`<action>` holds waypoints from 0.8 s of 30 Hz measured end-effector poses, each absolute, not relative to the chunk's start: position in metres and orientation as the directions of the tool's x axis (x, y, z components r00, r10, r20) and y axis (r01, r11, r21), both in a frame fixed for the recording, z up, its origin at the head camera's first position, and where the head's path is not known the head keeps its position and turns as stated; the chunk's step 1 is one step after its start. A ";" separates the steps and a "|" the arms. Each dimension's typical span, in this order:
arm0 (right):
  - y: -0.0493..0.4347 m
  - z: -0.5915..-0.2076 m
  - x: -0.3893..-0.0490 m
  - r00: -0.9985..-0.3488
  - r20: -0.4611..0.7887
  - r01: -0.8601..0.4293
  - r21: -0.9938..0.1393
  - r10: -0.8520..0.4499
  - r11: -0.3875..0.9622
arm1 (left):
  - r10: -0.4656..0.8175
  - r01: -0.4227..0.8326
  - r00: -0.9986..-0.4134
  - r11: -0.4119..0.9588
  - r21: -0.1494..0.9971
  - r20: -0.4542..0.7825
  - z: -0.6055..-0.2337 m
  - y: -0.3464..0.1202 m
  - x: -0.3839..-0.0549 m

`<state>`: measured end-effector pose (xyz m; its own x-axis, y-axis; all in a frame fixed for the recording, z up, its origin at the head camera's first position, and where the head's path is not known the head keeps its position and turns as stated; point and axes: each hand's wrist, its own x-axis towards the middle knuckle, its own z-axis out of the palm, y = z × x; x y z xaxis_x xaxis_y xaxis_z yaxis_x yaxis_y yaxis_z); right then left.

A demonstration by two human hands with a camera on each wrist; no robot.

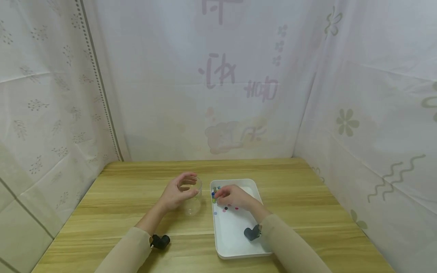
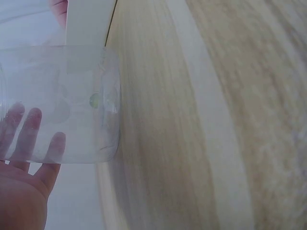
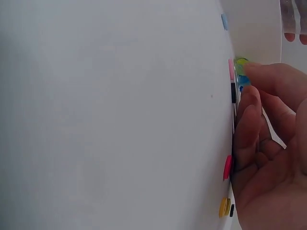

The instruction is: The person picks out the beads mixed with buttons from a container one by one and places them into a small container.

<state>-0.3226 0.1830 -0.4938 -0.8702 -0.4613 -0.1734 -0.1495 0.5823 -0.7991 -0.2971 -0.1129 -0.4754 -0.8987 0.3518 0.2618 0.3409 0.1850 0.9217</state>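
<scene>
White tray point(image 1: 233, 237) holds coloured pieces point(image 1: 236, 208); jar point(image 2: 79, 72), green bead point(image 2: 94, 100).

I face a pale back cloth point(image 1: 164, 94) with faint mauve writing point(image 1: 222, 71), standing like a wall beyond my table point(image 1: 112, 197), whose yellow-brown grain runs from side to side. On my left, another cloth point(image 1: 47, 125) carries small grey sprigs beside a dotted stripe point(image 1: 99, 79); on my right, creased fabric point(image 1: 382, 132) shows greenish flowers point(image 1: 347, 122) and wavy lines point(image 1: 392, 178). The light is soft.
</scene>
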 end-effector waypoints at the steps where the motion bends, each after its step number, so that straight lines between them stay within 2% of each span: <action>1: 0.183 -0.494 -0.323 -0.870 -0.174 -0.150 -0.799 -0.462 0.582 | 0.352 0.342 -0.898 0.184 0.922 0.263 -0.475 -0.113 -0.297; 24: 0.176 -0.497 -0.321 -0.872 -0.162 -0.179 -0.773 -0.462 0.609 | 0.357 0.342 -0.897 0.187 0.921 0.260 -0.475 -0.114 -0.296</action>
